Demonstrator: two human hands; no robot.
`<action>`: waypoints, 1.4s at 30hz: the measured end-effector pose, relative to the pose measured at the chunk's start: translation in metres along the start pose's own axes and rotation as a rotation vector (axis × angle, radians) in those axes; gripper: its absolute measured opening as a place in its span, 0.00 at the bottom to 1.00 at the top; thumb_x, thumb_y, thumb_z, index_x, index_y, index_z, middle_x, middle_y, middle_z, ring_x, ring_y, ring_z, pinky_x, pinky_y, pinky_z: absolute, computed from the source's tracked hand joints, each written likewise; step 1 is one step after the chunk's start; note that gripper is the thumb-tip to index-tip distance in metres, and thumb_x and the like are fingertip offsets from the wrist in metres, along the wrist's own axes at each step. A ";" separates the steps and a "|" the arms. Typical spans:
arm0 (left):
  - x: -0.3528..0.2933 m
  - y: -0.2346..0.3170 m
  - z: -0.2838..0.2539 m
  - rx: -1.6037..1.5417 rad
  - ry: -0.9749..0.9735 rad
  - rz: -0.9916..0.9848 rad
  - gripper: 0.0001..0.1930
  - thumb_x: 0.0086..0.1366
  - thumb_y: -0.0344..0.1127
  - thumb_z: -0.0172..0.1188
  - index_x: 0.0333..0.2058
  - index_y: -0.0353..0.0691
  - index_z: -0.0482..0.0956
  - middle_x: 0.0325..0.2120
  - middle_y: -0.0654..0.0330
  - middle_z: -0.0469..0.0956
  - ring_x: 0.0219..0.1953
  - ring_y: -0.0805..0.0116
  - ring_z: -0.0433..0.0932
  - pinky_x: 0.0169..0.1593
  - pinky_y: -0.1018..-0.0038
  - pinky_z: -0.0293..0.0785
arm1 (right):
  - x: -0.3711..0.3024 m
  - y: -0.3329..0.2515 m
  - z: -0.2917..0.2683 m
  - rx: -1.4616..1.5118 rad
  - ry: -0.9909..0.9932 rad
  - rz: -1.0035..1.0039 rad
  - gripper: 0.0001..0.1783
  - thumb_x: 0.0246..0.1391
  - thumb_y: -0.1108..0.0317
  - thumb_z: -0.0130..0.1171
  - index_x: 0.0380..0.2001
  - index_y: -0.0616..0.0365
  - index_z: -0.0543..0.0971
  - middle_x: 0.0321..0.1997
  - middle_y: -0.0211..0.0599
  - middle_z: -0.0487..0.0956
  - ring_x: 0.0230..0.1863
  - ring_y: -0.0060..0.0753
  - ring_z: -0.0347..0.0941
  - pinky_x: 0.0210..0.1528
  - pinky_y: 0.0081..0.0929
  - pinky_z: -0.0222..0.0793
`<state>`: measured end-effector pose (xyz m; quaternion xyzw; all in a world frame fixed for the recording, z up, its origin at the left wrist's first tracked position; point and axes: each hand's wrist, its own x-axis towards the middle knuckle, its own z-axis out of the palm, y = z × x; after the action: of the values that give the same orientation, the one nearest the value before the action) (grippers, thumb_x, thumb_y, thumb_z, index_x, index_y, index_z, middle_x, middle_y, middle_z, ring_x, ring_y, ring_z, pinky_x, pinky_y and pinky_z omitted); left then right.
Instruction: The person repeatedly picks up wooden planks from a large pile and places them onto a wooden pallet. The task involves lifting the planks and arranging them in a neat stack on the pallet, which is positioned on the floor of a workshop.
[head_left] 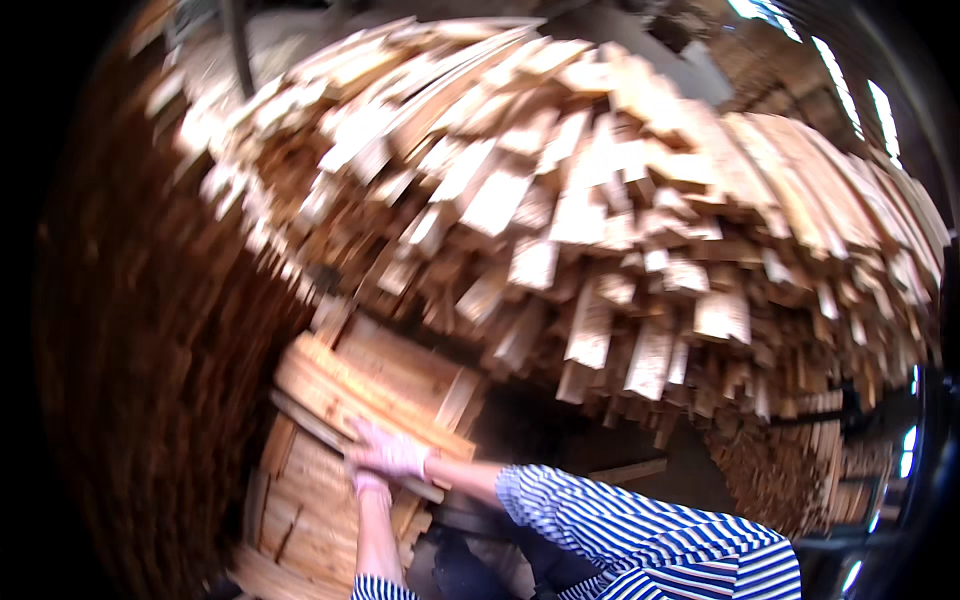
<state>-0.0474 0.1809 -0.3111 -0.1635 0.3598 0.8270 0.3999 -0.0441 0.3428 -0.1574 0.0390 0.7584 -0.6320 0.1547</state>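
Grip: left hand point(370, 484) and right hand point(392, 452), both in pale pink gloves, bunched together, right overlapping left. Fingers look loosely bent over the near side of the planks; motion blur hides how far they're closed, so can't make out a firm hold on either.

Left to right:

Far left: tall dark-brown wall of stacked timber point(150, 370), blurred.

Lower left to centre: low stack of pale flat boards point(310, 510). Across it, sloping down to the right, a narrow brown-edged wooden plank point(312, 424), with a thick pale-orange wooden plank point(340, 380) alongside on the upper side. Both hands sit about mid-length on the narrow plank, its ends sticking out either side. My read: mid-length for balance, planks resting on the stack so it takes the weight.

Lower centre to right: blue-and-white striped sleeve point(620, 520), right forearm reaching in. Above it a dark gap; that's the room to move. Loose pale stick point(630, 470) lies in it.

Upper centre to right: big heap of rough pale wood strips point(560, 190), ragged ends jutting toward the gap. Snag risk that side, I'd judge. Left side looks tight too, timber wall close to the planks' upper-left ends.
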 end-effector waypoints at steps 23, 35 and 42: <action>0.150 0.204 0.614 1.419 -0.137 0.771 0.28 0.71 0.47 0.61 0.60 0.31 0.71 0.51 0.50 0.79 0.52 0.59 0.78 0.57 0.68 0.73 | -0.236 -0.278 -0.608 -0.436 1.319 0.820 0.51 0.53 0.43 0.65 0.73 0.49 0.55 0.74 0.63 0.57 0.73 0.67 0.53 0.69 0.62 0.55; 0.289 0.148 0.856 1.752 -0.457 -0.101 0.33 0.77 0.56 0.44 0.71 0.41 0.63 0.73 0.61 0.60 0.75 0.65 0.53 0.76 0.67 0.46 | -0.190 -0.311 -0.684 -0.365 1.044 0.934 0.33 0.56 0.64 0.63 0.63 0.58 0.65 0.54 0.54 0.67 0.45 0.40 0.67 0.38 0.27 0.73; 0.238 0.046 0.922 1.115 -0.764 -0.237 0.33 0.72 0.54 0.58 0.69 0.44 0.65 0.62 0.56 0.73 0.59 0.65 0.76 0.63 0.66 0.73 | -0.202 -0.205 -0.729 -0.542 1.007 0.877 0.47 0.62 0.57 0.62 0.76 0.51 0.48 0.61 0.58 0.65 0.28 0.25 0.63 0.22 0.14 0.61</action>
<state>-0.2164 0.9595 0.2116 0.3317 0.5450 0.4686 0.6111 -0.0396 1.0370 0.2057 0.5870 0.7822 -0.2066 0.0300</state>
